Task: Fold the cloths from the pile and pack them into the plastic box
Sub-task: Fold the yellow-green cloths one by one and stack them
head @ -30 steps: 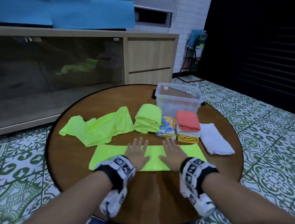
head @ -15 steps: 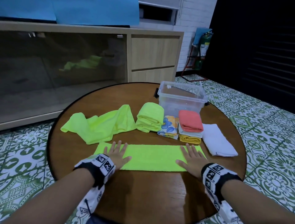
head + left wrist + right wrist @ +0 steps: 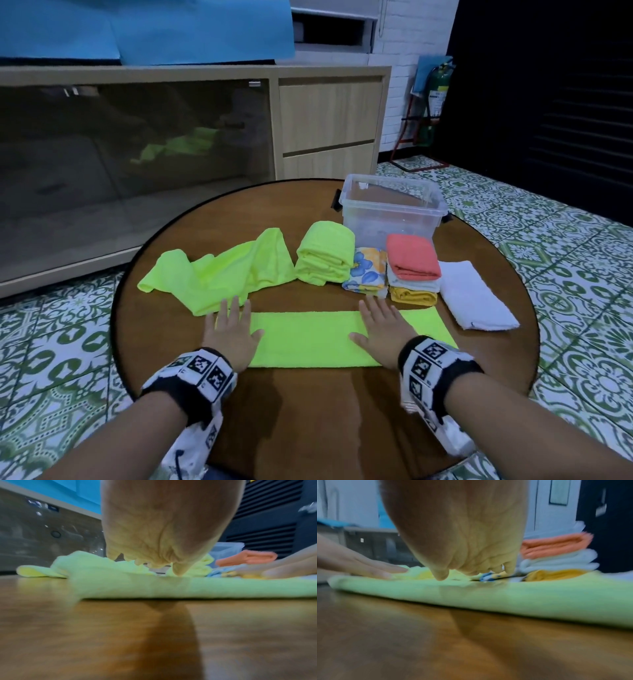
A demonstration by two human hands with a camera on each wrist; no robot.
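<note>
Lime-green strip [image 3: 308,337] lies flat along the near edge of the round wooden surface [image 3: 308,411], folded into a long band running 9 to 3 o'clock. My left hand [image 3: 230,337] rests palm-down on its 9 o'clock end, fingers [image 3: 236,308] straight and spread, tips reaching past the far edge of the band. My right hand [image 3: 383,334] lies flat toward the 3 o'clock end, fingers [image 3: 371,310] straight too, with a stretch of strip still showing beyond it. Neither hand grips anything; both only press.

At 11 o'clock from the strip sprawls a loose lime cloth [image 3: 219,274], unfolded and rumpled, touching the strip's far corner by my left fingertips. At 12 o'clock sits a folded lime bundle [image 3: 325,255]. Just beside it, toward 1 o'clock, is a floral cloth [image 3: 368,270], then a stack with a coral cloth [image 3: 412,257] on top, a white one under it and a yellow one [image 3: 412,295] at the bottom. A white towel [image 3: 476,301] lies at 2 o'clock. The box [image 3: 390,212] stands behind the stack, clear plastic, lid off, with no cloth showing inside
</note>
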